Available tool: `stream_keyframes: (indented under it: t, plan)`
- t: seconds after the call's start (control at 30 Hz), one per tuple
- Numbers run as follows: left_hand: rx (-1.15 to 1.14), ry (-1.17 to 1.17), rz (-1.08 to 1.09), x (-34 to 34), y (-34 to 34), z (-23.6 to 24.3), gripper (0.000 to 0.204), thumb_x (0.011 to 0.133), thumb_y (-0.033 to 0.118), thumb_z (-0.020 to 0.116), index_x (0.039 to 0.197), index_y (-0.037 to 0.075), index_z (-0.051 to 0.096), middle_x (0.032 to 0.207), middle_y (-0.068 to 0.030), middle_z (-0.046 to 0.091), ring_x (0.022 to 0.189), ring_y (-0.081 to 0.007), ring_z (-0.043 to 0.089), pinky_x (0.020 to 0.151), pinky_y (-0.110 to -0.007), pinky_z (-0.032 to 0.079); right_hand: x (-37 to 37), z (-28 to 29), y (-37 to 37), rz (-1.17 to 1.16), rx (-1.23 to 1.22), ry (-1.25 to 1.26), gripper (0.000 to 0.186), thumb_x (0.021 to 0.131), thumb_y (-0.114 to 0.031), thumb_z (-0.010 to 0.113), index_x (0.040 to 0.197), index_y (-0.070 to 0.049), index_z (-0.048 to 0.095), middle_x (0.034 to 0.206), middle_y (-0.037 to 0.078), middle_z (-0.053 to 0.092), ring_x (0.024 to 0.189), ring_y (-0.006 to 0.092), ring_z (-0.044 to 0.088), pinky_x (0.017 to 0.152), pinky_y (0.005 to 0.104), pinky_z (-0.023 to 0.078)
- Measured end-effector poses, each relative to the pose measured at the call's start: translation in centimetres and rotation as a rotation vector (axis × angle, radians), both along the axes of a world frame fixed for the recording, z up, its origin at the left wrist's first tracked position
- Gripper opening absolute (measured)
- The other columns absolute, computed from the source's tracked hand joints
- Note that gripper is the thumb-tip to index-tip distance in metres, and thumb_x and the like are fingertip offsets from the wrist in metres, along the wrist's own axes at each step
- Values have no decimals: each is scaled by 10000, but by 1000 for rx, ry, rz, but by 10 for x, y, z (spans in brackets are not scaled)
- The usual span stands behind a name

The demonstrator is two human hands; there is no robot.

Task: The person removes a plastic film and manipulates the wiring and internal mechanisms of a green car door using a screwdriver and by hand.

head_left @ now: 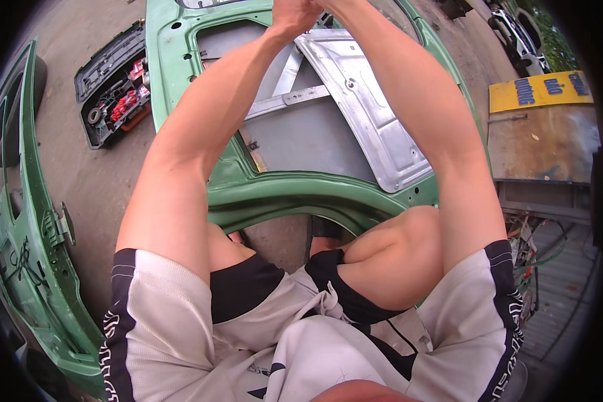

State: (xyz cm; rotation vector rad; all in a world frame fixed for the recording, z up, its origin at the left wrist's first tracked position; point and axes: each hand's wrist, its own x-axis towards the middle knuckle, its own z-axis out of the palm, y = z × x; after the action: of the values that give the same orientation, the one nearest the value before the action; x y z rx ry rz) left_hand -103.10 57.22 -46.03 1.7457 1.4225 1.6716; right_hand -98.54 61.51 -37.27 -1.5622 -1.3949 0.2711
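Both my arms stretch forward over a green car door (288,184) lying in front of me. At the upper edge of the view my left hand (295,15) is closed over the door's far part; whatever its fingers hold is hidden. Beside it, my right hand (328,3) is mostly cut off by the picture's edge, so its fingers do not show. Under my forearms, a silver ribbed metal panel (365,100) lies slanted across the door's opening. A flat metal arm (301,97) crosses the opening next to that panel.
An open black toolbox (107,100) with red tools stands on the ground to the left. Another green door (40,221) stands at the far left near a tyre (30,107). A yellow-topped worn board (543,127) and tangled wires (529,251) are on the right.
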Motion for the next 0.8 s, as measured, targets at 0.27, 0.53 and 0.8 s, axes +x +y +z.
stream_keyframes:
  t: [0.27,0.53,0.8]
  plan:
    - [-65,-128,-105,8,-24,11,308,907,230,681,1092,-16,692,925,-249,733,805,-349,716,750,-421,541,36,-12,10,357,222,72,329,937,-295,605,889,10,719,747,165,701,697,306,656,653,437,496]
    - [-177,25,-193,-5,-31,29,386,940,302,678,1184,4,694,822,-137,727,717,-236,664,715,-390,533,80,16,24,1149,-517,692,493,1017,-473,623,718,-86,570,520,-44,370,440,119,403,441,297,334]
    - [-73,15,-235,-20,-12,-4,392,994,258,564,1220,-51,646,1014,-256,739,940,-355,716,856,-427,530,20,-4,-19,291,113,22,526,1027,-466,555,896,24,694,696,152,681,663,227,682,613,375,510]
